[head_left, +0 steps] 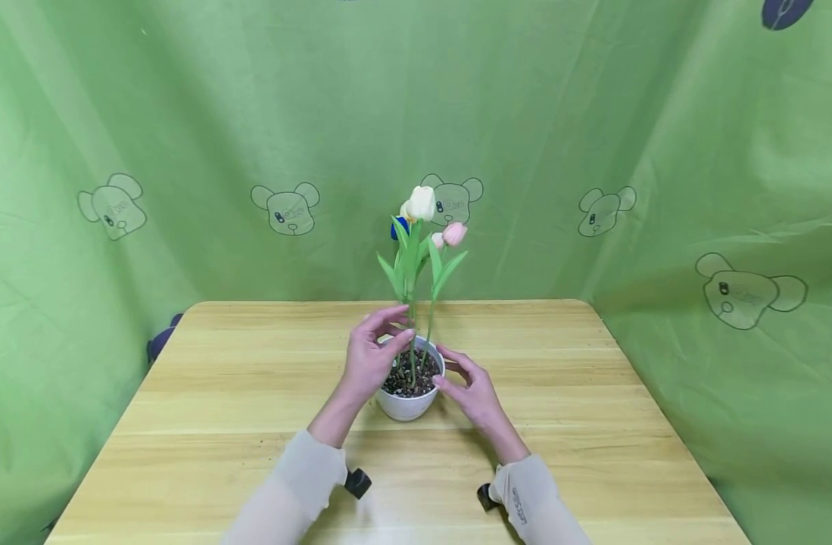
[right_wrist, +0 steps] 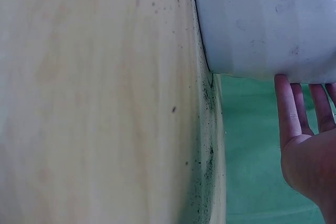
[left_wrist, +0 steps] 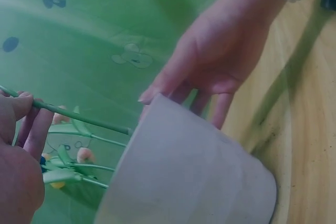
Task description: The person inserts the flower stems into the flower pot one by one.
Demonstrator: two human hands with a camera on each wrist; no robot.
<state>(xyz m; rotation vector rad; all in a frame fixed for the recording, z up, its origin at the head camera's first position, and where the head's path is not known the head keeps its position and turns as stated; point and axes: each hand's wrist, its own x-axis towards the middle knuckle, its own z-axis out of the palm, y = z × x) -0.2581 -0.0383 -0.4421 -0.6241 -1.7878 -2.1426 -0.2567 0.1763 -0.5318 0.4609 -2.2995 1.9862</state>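
Observation:
A white flowerpot [head_left: 405, 410] with dark, crumbly soil [head_left: 403, 378] stands upright on the table. Several tulips rise from it, among them a white tulip [head_left: 422, 203], a pink tulip [head_left: 454, 234] and a blue tulip [head_left: 399, 228]. Above the rim, my left hand [head_left: 373, 350] pinches a green stem [left_wrist: 86, 118] between thumb and fingers. My right hand [head_left: 473, 390] is at the pot's right side, its thumb at the rim. In the right wrist view, its nearly straight fingers [right_wrist: 287, 108] touch the pot wall [right_wrist: 262, 30]. Parts of those fingers are hidden behind the pot in the left wrist view.
The light wooden table [head_left: 252, 378] has rounded back corners. Dark crumbs [right_wrist: 207, 98] lie on it near the pot. A green curtain [head_left: 347, 113] with bear-head outlines hangs behind and along both sides. Black wrist devices [head_left: 357, 483] stick out below the sleeves.

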